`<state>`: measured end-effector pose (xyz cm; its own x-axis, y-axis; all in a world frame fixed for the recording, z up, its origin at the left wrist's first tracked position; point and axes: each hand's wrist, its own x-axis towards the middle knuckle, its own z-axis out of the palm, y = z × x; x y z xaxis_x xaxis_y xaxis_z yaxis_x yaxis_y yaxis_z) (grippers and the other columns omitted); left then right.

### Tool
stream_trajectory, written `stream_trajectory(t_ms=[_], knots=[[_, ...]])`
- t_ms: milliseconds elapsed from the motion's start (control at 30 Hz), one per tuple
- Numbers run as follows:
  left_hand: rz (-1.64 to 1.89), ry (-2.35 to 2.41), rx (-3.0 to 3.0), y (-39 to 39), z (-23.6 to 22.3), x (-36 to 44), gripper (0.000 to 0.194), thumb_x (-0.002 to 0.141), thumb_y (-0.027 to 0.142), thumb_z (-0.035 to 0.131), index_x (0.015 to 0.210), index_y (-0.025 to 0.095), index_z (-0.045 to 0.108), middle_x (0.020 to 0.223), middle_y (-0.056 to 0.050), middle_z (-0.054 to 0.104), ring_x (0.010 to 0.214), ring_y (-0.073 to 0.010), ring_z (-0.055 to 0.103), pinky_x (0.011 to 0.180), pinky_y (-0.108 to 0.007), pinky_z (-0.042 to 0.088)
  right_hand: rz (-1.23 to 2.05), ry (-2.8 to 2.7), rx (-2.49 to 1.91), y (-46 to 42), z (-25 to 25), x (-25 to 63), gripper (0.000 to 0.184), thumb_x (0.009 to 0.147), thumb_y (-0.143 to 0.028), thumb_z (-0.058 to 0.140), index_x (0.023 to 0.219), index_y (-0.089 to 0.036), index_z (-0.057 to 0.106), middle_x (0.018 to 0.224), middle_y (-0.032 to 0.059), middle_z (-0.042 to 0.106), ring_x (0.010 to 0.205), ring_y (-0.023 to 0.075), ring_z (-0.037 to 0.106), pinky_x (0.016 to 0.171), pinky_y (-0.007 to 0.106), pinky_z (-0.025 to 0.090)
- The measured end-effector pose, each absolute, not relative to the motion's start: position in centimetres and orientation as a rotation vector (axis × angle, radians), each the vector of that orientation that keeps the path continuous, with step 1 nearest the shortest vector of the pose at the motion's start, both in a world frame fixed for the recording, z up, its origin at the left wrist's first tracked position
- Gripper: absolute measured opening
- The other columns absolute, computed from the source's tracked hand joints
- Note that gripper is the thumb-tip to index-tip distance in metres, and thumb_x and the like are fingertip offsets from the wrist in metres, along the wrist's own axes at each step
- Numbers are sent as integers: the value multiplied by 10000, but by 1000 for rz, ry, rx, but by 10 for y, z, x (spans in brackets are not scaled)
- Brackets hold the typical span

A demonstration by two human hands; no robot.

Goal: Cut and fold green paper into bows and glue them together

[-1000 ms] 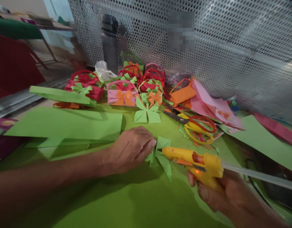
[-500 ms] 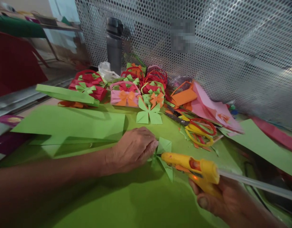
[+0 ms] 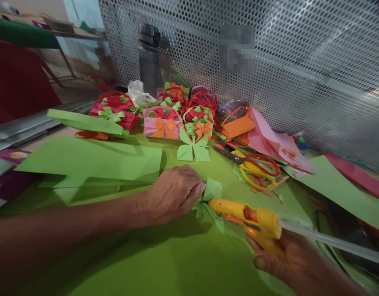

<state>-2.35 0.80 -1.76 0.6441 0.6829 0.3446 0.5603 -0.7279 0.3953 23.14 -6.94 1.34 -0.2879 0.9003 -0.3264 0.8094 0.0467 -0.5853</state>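
Note:
My right hand is wrapped round the handle of a yellow hot glue gun. A long clear glue stick runs out of the gun's back end, and a small orange light glows on its side. The nozzle points left at the middle of a green paper bow. Closed fingers of my left hand pinch the bow's left side and hide part of it. Behind my left hand, another green paper bow lies on the green table.
Scissors with red and yellow handles lie on paper scraps to the right. Small paper bags with bows stand at the back near a grey bottle. Green paper sheets lie left, and a perforated metal panel rises behind.
The glue gun and my right hand have shifted very slightly left. My left hand stays almost still on the bow.

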Motion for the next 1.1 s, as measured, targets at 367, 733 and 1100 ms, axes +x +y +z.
stream_trajectory(t_ms=[367,733,1100], knots=[[711,990,2615,8,-18,-23,312,921,176,312,734,147,561,726,-63,617,735,-181,532,749,-328,426,1043,-2144,-1915,-75,13,235,452,745,-595,537,975,-229,670,794,54,690,701,244,636,617,303,518],[717,991,2605,7,-16,-23,306,914,169,336,720,137,570,701,-65,613,710,-180,534,734,-327,430,992,-2121,-1882,-73,23,226,401,747,-562,564,955,-234,664,744,38,663,659,229,607,604,307,494],[733,983,2614,8,-18,-23,325,919,176,322,729,121,579,708,-75,613,717,-185,533,731,-342,437,970,-2124,-1900,-73,21,225,412,735,-617,530,755,-218,631,642,14,572,564,175,514,499,258,417]])
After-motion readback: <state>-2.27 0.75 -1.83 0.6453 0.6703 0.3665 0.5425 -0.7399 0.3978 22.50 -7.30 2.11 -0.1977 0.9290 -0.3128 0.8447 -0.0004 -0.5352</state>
